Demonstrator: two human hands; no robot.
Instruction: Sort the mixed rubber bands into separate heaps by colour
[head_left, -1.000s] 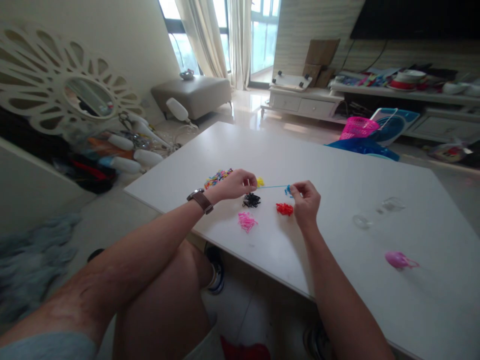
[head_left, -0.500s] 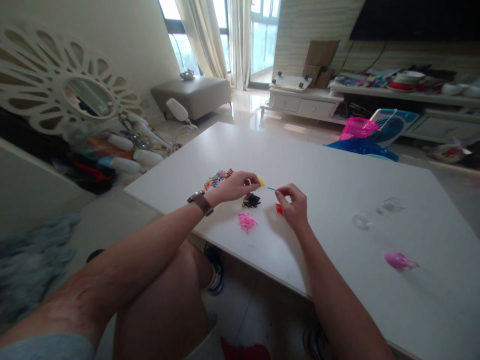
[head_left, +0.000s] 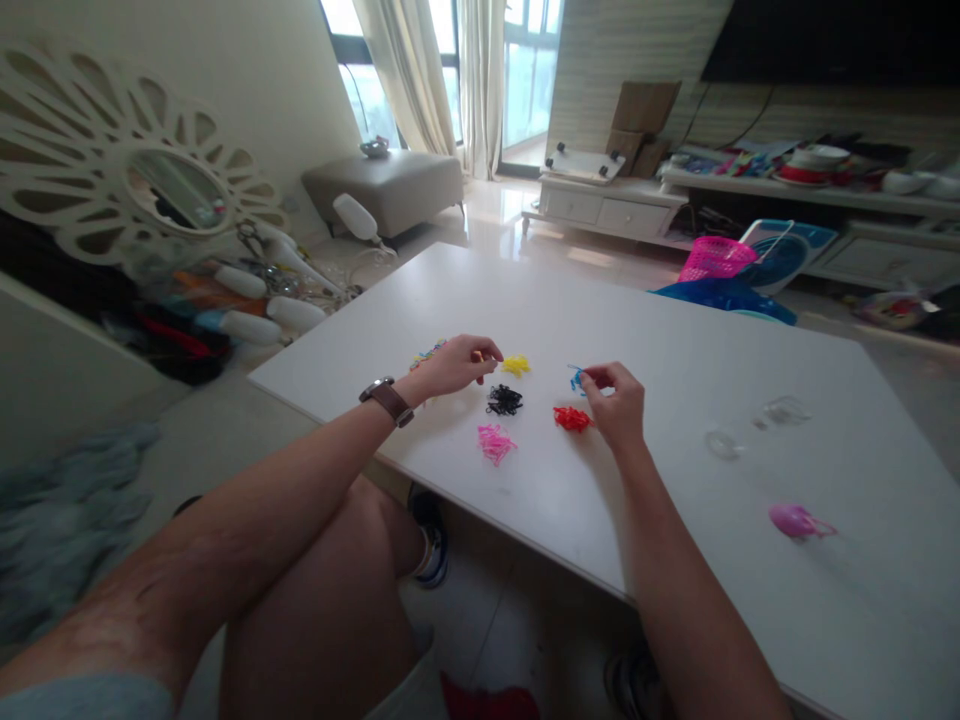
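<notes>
Your right hand point(head_left: 618, 400) was at the blue bands point(head_left: 575, 381), with thumb and forefinger drawn narrow right against the little pile; whether a band was pinched in that grip, you could not tell from this view. Your left hand point(head_left: 459, 366) hung over the desk point(head_left: 690, 540) with its grip loosely parted, thumb away from the curled fingers, the fingertips just beside the yellow bands point(head_left: 516, 365). A watch point(head_left: 388, 401) circled your left wrist.

The mixed-colour pile point(head_left: 429, 353) lay beyond your left hand, partly hidden by it. Nearer you than the yellow heap sat the black bands point(head_left: 505, 400), and nearer again the pink bands point(head_left: 496, 445). The red bands point(head_left: 572, 419) lay beside your right hand, on your side of the blue ones.

Well apart to your right, a clear ring-shaped piece point(head_left: 724, 444), another clear piece point(head_left: 784, 411) and a pinkish-purple object point(head_left: 795, 520) rested on the same white top.
</notes>
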